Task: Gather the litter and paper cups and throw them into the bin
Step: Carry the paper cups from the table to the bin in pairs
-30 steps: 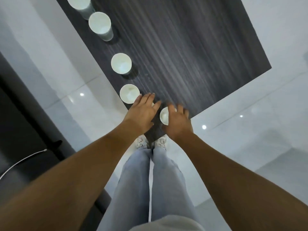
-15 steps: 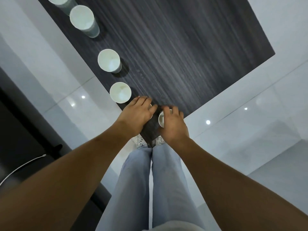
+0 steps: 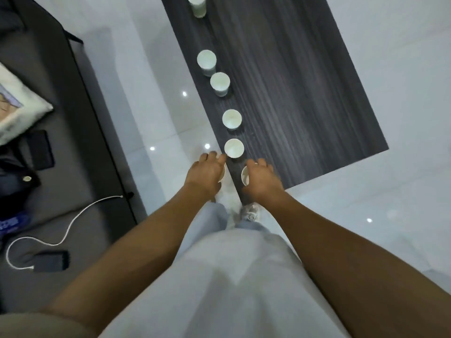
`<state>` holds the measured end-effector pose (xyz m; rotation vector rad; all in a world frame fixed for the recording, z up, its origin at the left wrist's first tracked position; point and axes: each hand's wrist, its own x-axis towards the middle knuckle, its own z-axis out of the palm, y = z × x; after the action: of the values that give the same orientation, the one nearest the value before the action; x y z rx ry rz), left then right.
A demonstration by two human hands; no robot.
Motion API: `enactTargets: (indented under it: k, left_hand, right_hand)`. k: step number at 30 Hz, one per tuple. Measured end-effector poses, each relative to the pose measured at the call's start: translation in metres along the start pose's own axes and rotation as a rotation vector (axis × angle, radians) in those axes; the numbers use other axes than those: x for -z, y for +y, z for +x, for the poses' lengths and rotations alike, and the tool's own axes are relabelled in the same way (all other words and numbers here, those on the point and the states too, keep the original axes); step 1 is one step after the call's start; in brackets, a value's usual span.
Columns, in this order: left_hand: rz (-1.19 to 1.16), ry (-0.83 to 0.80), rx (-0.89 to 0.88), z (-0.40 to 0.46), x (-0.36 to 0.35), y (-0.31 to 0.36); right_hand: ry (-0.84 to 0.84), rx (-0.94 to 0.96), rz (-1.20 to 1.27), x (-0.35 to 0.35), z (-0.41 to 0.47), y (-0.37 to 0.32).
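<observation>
Left hand (image 3: pixel 207 170): curled round a white paper cup (image 3: pixel 222 175), only a sliver of it showing under the fingers, held just off the surface's near left edge, above the floor.
Right hand (image 3: pixel 262 178): grips a second cup (image 3: pixel 244 176) from above, its open white rim peeking out at the thumb side, at the near corner of the surface.
Cups on the surface: four more in a row along the left edge, all upright and white inside; the nearest cup (image 3: pixel 234 148) almost touches the left fingertips, then a single cup (image 3: pixel 231 119), then a close pair (image 3: pixel 213 71).
Surface (image 3: pixel 305 93): dark striped wood grain, low, on a glossy white tile floor (image 3: pixel 156 123).
Off to the left: a grey sofa (image 3: pixel 63 132) with a pillow (image 3: pixel 17 106), a white charging cable (image 3: pixel 73 215) and two dark phones (image 3: pixel 40 150).
Hard to make out: a fifth cup (image 3: pixel 197 4) is cut by the top edge; both held cups are mostly hidden by the hands.
</observation>
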<state>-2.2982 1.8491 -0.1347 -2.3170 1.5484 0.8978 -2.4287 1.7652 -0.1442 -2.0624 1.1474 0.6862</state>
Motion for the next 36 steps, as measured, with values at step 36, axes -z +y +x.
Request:
enactTargets:
  k: [36]
  left_hand:
    - [-0.097,0.139,0.129,0.275,0.394,-0.456]
  right_hand:
    - [0.093,0.144,-0.068,0.306,0.383,-0.460]
